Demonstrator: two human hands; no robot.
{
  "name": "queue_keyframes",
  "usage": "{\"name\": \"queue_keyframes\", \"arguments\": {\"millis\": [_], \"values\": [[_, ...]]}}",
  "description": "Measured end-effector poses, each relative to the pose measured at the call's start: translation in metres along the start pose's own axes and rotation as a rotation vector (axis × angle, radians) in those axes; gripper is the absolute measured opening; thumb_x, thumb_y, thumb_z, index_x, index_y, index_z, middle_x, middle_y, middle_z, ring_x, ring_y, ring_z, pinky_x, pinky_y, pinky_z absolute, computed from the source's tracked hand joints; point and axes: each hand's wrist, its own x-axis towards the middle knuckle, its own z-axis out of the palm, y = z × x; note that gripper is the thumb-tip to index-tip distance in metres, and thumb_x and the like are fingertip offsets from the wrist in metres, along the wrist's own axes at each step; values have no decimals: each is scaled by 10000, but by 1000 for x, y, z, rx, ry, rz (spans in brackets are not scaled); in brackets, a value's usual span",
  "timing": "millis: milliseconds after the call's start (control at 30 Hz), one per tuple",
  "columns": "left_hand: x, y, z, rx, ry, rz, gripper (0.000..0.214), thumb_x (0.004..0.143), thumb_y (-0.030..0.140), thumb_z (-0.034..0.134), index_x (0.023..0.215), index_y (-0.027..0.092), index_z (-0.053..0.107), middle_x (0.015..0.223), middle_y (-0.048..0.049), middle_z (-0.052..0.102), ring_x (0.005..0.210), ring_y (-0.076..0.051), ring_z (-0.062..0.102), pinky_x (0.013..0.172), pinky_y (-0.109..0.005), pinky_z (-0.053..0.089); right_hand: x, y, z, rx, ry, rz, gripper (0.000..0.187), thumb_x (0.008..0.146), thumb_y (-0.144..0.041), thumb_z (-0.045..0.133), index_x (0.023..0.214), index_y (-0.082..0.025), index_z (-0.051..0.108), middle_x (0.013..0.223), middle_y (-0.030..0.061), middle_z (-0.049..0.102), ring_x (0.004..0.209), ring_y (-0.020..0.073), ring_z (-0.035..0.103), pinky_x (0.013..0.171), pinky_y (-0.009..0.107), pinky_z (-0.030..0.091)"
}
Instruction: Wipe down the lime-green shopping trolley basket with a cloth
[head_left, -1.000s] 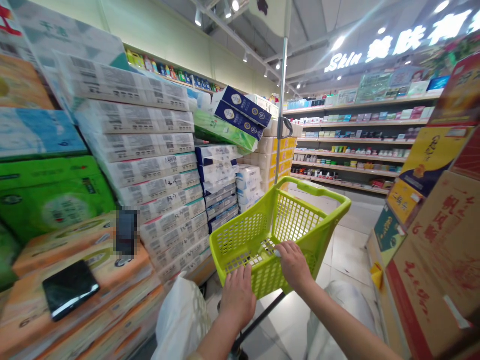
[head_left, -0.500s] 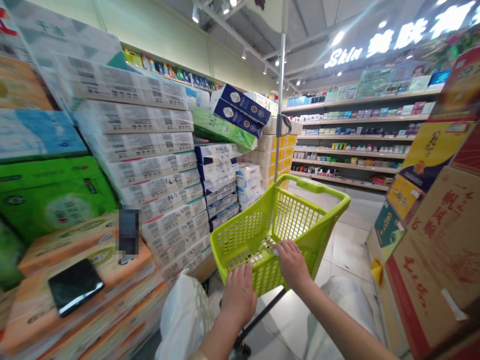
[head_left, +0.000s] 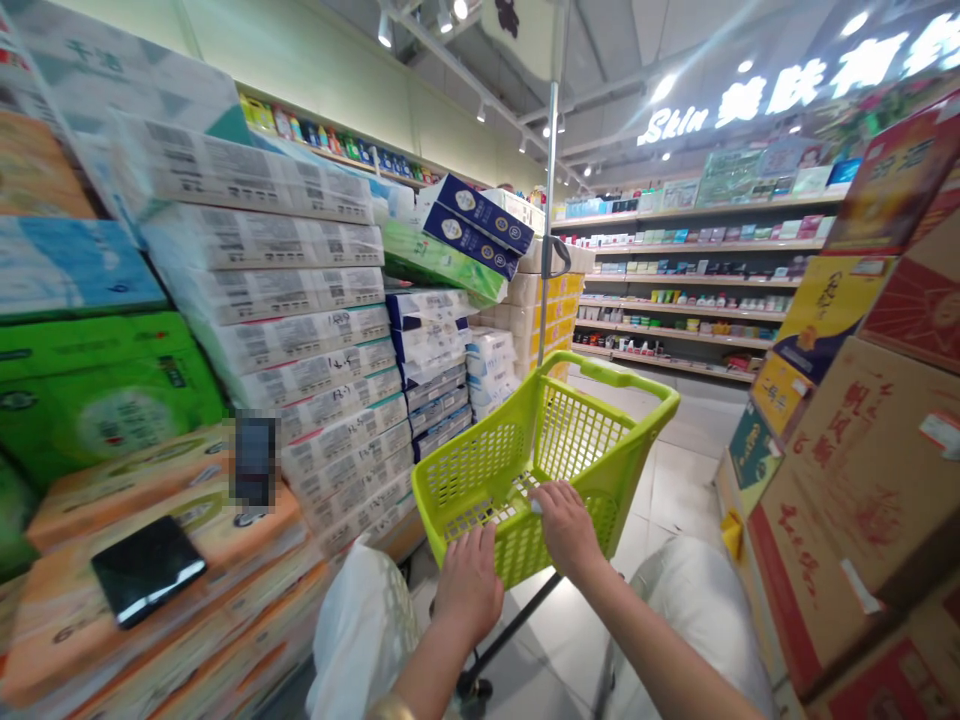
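A lime-green shopping cart [head_left: 600, 455] with an empty mesh basket stands in front of me in a store aisle. My left hand [head_left: 469, 585] is closed over the near rim of the basket on the left side. My right hand [head_left: 566, 527] grips the same rim a little farther right, fingers curled over the edge. A thin metal pole [head_left: 550, 180] rises from the cart's far side. A white plastic bag [head_left: 360, 630] hangs by my left forearm.
Stacked tissue and paper packs [head_left: 292, 330] form a wall on the left, with a black phone [head_left: 148, 583] lying on orange packs. Cardboard cartons [head_left: 862, 470] line the right. Shelves of skincare goods [head_left: 697, 290] run across the back. Tiled floor [head_left: 675, 480] lies ahead.
The view has shifted slightly right and the cart sits a little more to the left in the picture. Both hands keep their hold on the rim.
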Motion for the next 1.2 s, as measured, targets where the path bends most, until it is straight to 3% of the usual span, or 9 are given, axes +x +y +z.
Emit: {"name": "queue_keyframes", "arguments": {"millis": [233,333,467,600,733,833,967,1067,1200], "values": [[1,-1,4,-21,28,1,571,738,132,473,1308,108,438,1226,-140,554,1161,-265,485,1021,-403,344,-8,-51,19,84,-68,-120,179,857,-98,528,956,-220,614,934,42,648,930,187,564,988,347,394],[1,-3,4,-17,34,12,591,740,114,460,1330,108,418,1268,-144,538,1201,-261,471,1039,-400,328,-5,-29,10,70,-72,-179,242,845,-78,515,1015,-217,613,952,39,655,954,184,563,1008,347,381],[1,1,7,-8,61,23,582,761,131,454,1340,103,411,1284,-156,535,1193,-275,480,1021,-418,341,0,7,-4,-18,-15,-25,316,816,-23,466,1010,-211,628,963,61,654,985,199,554,1010,373,374],[0,9,6,-17,73,4,573,749,125,458,1322,132,430,1253,-138,556,1160,-259,499,998,-402,356,-7,-12,5,3,-25,41,299,804,-22,477,978,-209,633,948,66,645,976,207,545,971,369,393],[-3,12,2,-20,55,-1,575,719,110,468,1294,141,455,1228,-124,570,1135,-250,511,1001,-385,358,-13,-35,10,86,-67,-111,256,836,-75,506,1010,-219,626,961,53,645,969,196,547,978,352,394],[-6,10,2,-19,76,21,569,737,113,451,1305,148,446,1244,-120,565,1159,-247,501,1025,-385,345,-9,-14,0,71,-77,-183,281,830,-56,500,1028,-212,625,963,50,655,955,193,551,974,340,398],[-6,10,4,-7,81,20,583,750,143,458,1331,148,415,1275,-123,547,1173,-252,489,1036,-399,337,-1,18,-14,-2,-14,-9,348,794,5,456,1000,-210,638,968,59,661,973,212,550,1000,376,382],[-6,12,4,-15,64,6,580,747,140,458,1325,134,421,1257,-129,552,1144,-259,498,1011,-398,352,-4,3,-10,31,-20,42,335,789,2,457,975,-207,642,951,68,657,973,219,547,986,382,390],[-7,13,0,-27,47,8,572,736,131,470,1306,118,431,1234,-124,555,1138,-258,496,1004,-376,352,-11,-33,-1,137,-94,-129,286,824,-49,482,1007,-206,636,971,59,656,972,211,544,976,364,397]]}}
